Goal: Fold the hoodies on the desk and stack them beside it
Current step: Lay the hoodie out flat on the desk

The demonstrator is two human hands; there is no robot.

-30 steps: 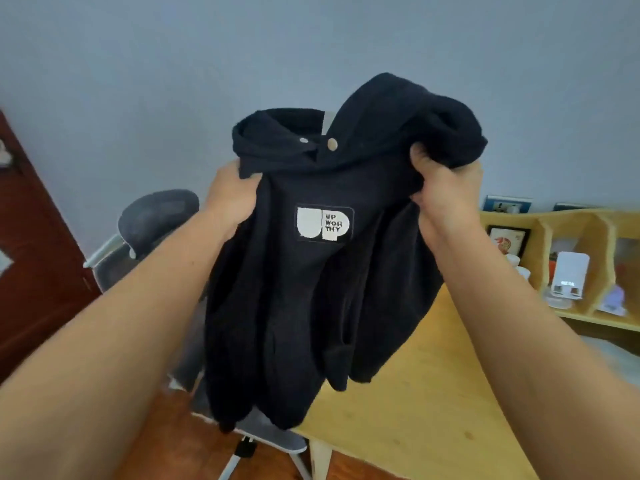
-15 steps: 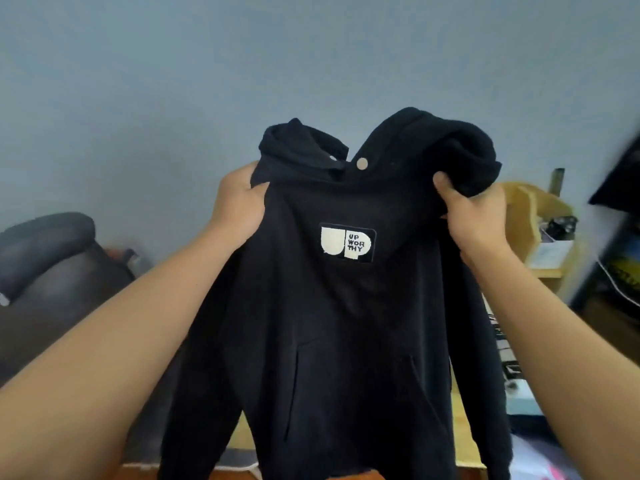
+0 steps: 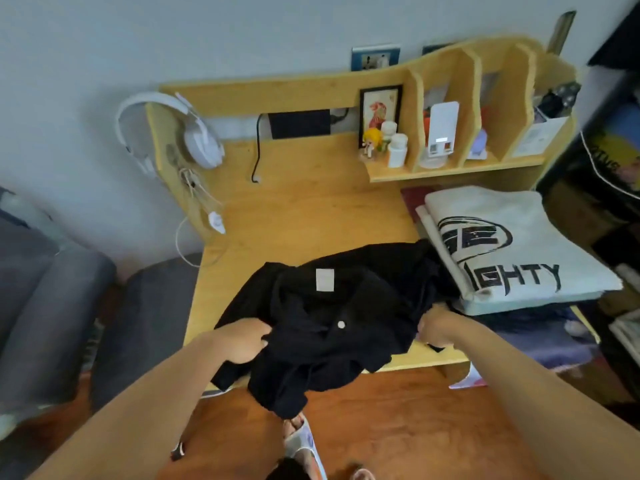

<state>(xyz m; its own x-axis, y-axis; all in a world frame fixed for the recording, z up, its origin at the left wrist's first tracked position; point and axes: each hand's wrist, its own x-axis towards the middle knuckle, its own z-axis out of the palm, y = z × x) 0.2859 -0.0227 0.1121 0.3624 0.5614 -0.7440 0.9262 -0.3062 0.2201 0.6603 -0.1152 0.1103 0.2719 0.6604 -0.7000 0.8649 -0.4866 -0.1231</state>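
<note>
Fingertips of both hands vanish into the black hoodie, which also covers the lower-left corner of the white folded garment (print partly unreadable). Shelf items look too small to identify; lower-left frame smears into blur.

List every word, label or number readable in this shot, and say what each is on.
"IGHTY": large black print on the folded white garment at the desk's right; the first letters are hidden by a fold.
Pale patch on the black hoodie: too blurred to read.
Yellow-lettered dark item at the right edge: not legible.
Framed picture on the shelf: no readable text.
</note>
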